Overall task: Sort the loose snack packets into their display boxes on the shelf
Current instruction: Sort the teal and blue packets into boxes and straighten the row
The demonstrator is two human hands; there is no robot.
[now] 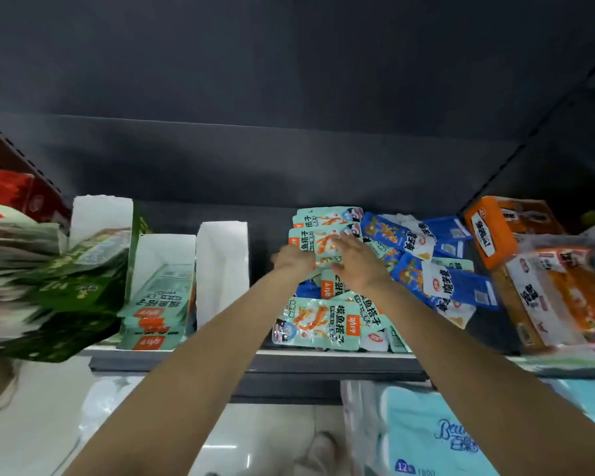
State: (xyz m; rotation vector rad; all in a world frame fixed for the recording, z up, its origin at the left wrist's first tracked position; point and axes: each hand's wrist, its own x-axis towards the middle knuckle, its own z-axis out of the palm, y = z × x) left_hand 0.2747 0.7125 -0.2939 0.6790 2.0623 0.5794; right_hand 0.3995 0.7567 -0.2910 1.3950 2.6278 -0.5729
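Hands both reach deep into the loose pile on the shelf (323, 353). Left hand (294, 261) curls round the edge of a mint packet (318, 247); right hand (356, 266) lies flat on it, fingers straight. Mint display box (158, 255) stands well left, part filled. Risks: slick packets fan out of a one-handed pinch; blue packets (457, 286) get dragged along; front packet (318, 324) gets nudged off the shelf edge.
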